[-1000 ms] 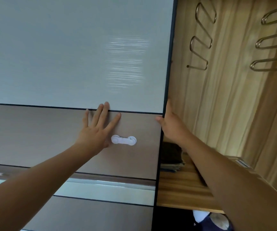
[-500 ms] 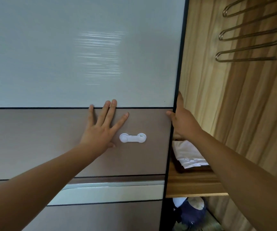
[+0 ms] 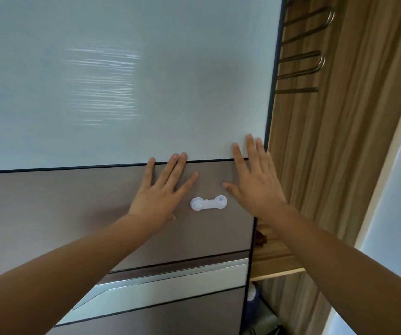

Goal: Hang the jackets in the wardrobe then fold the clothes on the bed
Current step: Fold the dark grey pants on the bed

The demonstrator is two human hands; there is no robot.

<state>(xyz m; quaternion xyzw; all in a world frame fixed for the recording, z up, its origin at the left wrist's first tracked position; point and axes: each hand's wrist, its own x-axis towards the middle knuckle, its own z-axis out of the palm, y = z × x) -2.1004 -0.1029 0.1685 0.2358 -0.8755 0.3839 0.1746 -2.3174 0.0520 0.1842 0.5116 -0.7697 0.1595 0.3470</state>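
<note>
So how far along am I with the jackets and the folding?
Done: cannot tell, no jackets, bed or clothes in view. In hand: left hand and right hand press flat on the sliding wardrobe door, either side of its white latch; the wardrobe stands partly open, a wooden shelf showing. Left: the folding, apparently.

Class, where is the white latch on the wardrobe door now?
In the head view, the white latch sits on the brown door panel, between the left hand and right hand.
</note>
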